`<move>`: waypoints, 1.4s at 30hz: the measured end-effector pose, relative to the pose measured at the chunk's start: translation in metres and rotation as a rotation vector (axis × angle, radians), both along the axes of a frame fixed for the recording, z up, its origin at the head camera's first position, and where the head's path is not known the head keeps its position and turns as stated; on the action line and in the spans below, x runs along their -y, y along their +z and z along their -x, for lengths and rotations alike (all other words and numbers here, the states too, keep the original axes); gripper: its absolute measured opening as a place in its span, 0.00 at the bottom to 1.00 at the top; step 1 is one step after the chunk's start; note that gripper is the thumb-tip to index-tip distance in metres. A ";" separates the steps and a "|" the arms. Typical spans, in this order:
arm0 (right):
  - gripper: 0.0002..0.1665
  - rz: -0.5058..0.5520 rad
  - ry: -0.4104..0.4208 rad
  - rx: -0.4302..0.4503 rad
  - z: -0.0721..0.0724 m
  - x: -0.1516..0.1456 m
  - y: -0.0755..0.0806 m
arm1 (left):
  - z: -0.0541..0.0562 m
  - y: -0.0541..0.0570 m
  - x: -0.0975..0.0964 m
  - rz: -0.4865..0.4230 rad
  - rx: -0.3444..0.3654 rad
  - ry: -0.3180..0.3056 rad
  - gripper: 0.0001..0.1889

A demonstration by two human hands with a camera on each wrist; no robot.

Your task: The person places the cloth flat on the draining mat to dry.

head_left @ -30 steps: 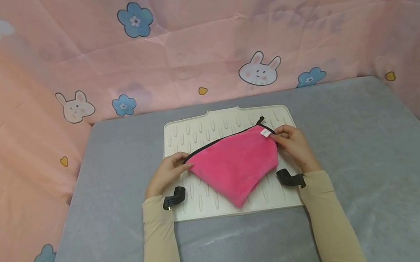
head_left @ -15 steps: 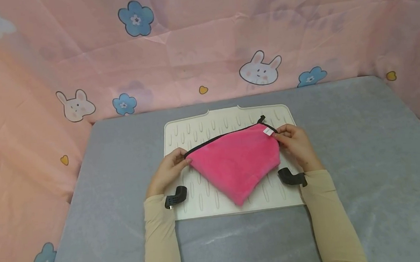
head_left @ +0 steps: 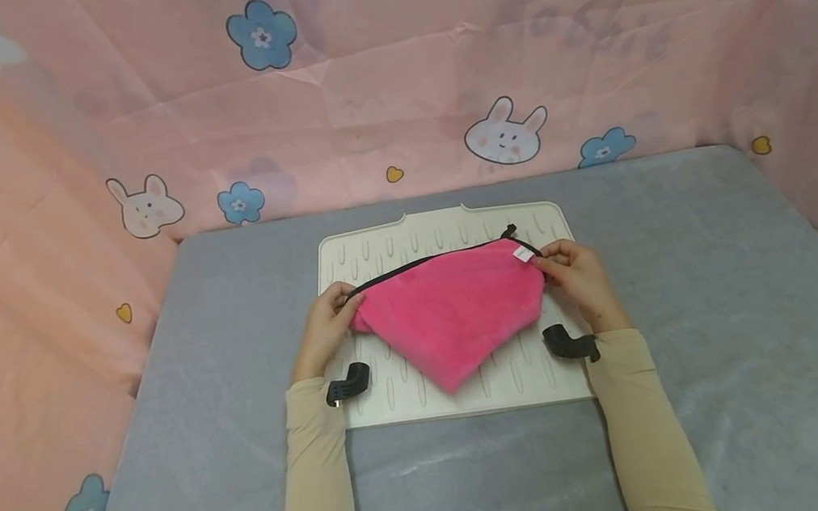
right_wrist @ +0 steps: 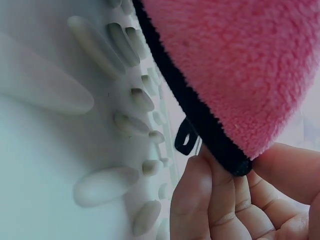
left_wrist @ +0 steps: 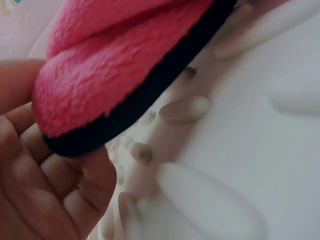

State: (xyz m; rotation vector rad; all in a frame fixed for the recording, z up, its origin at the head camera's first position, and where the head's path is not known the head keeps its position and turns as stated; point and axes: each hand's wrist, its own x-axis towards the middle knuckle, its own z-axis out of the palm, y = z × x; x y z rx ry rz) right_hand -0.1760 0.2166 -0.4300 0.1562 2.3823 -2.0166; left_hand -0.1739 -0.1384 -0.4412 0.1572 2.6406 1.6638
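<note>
A pink fleecy cloth [head_left: 450,309] with black edge trim is stretched between my two hands over a cream ribbed mat. Its lower part narrows to a point towards me. At its left end, my left hand [head_left: 327,327] pinches the trimmed edge between thumb and fingers. In the left wrist view the cloth [left_wrist: 115,75] folds over beside the fingers. My right hand [head_left: 578,281] pinches the right end, close to a small white label [head_left: 522,254]. A black hanging loop [right_wrist: 186,137] sticks out from the trim near the right fingertips. The cloth's underside is hidden in the head view.
The cream mat [head_left: 385,404] with raised oval ribs lies on a grey-covered table [head_left: 712,302]. Black camera mounts, one at the left wrist [head_left: 348,384] and one at the right wrist [head_left: 570,344], jut inward over the mat. A pink printed curtain [head_left: 378,71] encloses the back and sides.
My left hand has shifted a little away from me with its end of the cloth. The cloth's lower point has moved left and up, and a fold shows at its left. My right hand barely moved.
</note>
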 end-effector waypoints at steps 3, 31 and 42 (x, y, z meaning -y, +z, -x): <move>0.11 0.005 -0.013 -0.003 0.000 0.000 0.000 | 0.001 -0.001 -0.002 0.004 -0.019 0.037 0.07; 0.18 -0.236 0.013 0.086 -0.001 -0.007 0.001 | 0.003 -0.003 0.001 0.036 0.085 0.056 0.08; 0.10 -0.085 -0.322 0.007 0.000 -0.008 -0.002 | 0.002 -0.001 -0.005 -0.090 0.165 -0.081 0.13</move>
